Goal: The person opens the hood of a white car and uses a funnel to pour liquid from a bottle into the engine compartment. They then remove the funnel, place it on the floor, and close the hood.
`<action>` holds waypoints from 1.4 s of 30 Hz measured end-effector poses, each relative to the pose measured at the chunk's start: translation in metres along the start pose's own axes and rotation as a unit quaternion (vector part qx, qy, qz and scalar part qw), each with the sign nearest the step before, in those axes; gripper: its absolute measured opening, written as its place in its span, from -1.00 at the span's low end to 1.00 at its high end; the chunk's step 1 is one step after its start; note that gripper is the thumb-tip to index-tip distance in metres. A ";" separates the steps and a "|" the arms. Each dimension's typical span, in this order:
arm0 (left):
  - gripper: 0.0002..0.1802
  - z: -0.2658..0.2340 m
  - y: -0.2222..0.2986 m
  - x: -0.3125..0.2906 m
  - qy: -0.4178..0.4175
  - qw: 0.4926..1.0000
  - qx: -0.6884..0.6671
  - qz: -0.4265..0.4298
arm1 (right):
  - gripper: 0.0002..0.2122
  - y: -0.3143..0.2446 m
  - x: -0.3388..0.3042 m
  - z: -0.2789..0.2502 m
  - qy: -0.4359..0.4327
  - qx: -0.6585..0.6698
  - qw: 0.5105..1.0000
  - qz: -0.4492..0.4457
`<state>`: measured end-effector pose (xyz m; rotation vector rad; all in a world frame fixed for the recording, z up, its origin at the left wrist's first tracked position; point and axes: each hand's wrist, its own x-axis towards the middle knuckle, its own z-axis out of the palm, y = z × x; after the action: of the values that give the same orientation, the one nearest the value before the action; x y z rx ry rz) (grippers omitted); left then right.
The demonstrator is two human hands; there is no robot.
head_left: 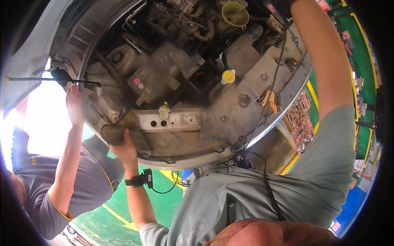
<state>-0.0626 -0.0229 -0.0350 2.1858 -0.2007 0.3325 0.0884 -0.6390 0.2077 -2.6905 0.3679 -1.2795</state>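
My left hand [124, 151] is at the front corner of a car's open engine bay, against a dark rounded piece [112, 134] at the headlight area. Its thumb points up along the edge; the other fingers are largely hidden, so its grip cannot be made out. A black strap with a small device [139, 179] is round that wrist. My right forearm [324, 53] reaches over the bay's right side, and the hand lies beyond the upper edge of the picture. A dark device [277, 14] with a hanging cable shows by that wrist. Left of mine, a co-worker's hand [74, 104] touches the fender edge by a thin rod [45, 79].
A yellow funnel [235, 14] stands in the engine. In front of it are a yellow cap [228, 76] and an orange-handled tool [269, 101] on the front panel. A battery [143, 84] sits at the left. Beyond the bumper, a red tray of tools [299, 123] lies low.
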 end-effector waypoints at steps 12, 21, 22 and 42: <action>-0.84 -0.003 0.006 -0.003 0.004 1.000 -0.005 -0.020 | -0.66 0.058 -0.066 0.187 -0.298 -0.494 0.778 -0.248; -0.85 -0.003 0.004 -0.008 0.004 0.998 -0.012 -0.058 | -0.73 0.058 -0.136 0.247 -0.450 -0.482 0.708 -0.255; -0.87 0.000 0.005 0.001 -0.005 0.998 -0.037 -0.050 | -0.72 0.077 -0.144 0.240 -0.458 -0.476 0.718 -0.217; -0.76 -0.008 0.000 -0.009 -0.018 0.999 0.009 -0.041 | -0.77 0.103 -0.188 0.307 -0.443 -0.464 0.724 -0.252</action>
<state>-0.0725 -0.0166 -0.0329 2.2116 -0.1277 0.2503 0.1968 -0.6797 -0.1486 -3.9613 0.1315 0.5624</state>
